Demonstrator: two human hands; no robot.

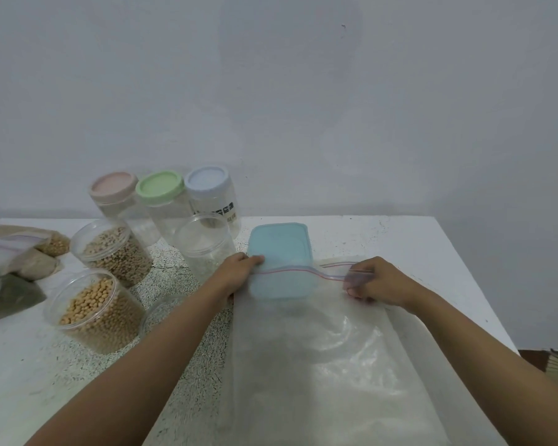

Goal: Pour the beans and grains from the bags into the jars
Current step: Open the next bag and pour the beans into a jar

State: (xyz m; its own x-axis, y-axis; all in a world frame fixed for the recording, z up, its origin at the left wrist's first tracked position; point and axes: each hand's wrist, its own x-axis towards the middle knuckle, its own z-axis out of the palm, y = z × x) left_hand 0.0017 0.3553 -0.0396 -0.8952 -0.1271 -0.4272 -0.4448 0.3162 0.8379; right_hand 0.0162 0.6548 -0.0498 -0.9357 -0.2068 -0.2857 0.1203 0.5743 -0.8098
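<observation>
On the bench (416, 239), two jars were already full and had no lids: a yellow bean jar (94, 317) at the near left and a spotty bean jar (113, 252) just behind it. An open jar (203, 243) stood beside them and looked almost empty, so it was likely next. Three more jars stood at the back with lids on, one pink (113, 188), one green (160, 188) and one pale blue (207, 180), and they looked empty too. A big bag (319, 365) with pale stuff inside lay flat in front of the person. The left hand (239, 272) pinched the left end of its zip top, and the right hand (371, 281) pinched the zip farther right. The zip seemed partly open near the right hand. A blue box (281, 252) showed behind the bag's top. More side bags (10, 255) lay at the far left, some with beans in them. So about two jars were done and most were left. A dark label (228, 209) on the pale blue jar had writing too small to read.
</observation>
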